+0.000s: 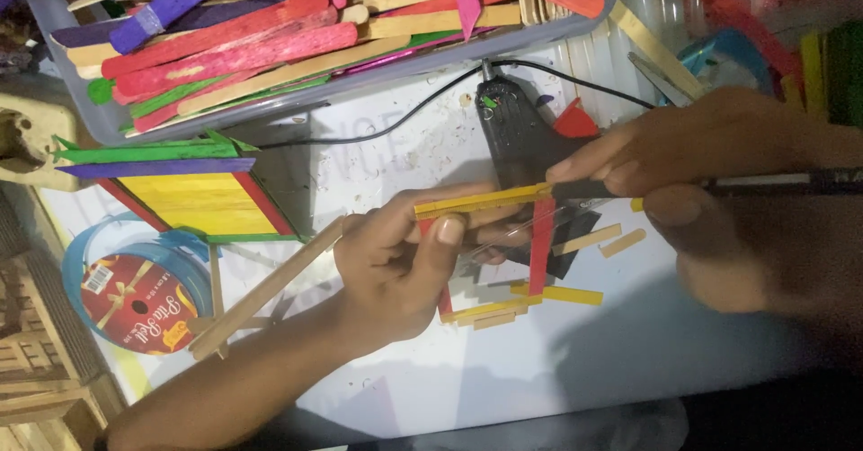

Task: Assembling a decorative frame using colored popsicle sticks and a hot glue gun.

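The left hand (400, 267) has its thumb and fingers pinched on the left end of the frame (503, 253), a small open square of coloured sticks: a yellow top stick, 2 red side sticks, yellow sticks across the bottom. The frame is lifted off the table (503, 370) and tilted, its top stick running left to right and rising slightly toward the right. The left forearm comes in from the table's near left corner, wrist bent so the knuckles face up.

The right hand (710, 172) meets that same top stick at its right end. Its fingertips close together over the stick's tip, and a dark rod-like thing lies in the same grip and runs off to the right edge; I cannot tell what it is. This hand reaches in from the right, palm down, forearm level.

So the frame sits between the 2 hands, held at both ends of its long top stick.

Just behind it lies a black glue gun (521, 141), cord trailing toward the far edge. Loose stick pieces (604, 240) lie under the right hand. At the far edge stands a tray (378, 78) of coloured sticks; toward the left edge are a small stick house (193, 190) and a ribbon spool (135, 298).
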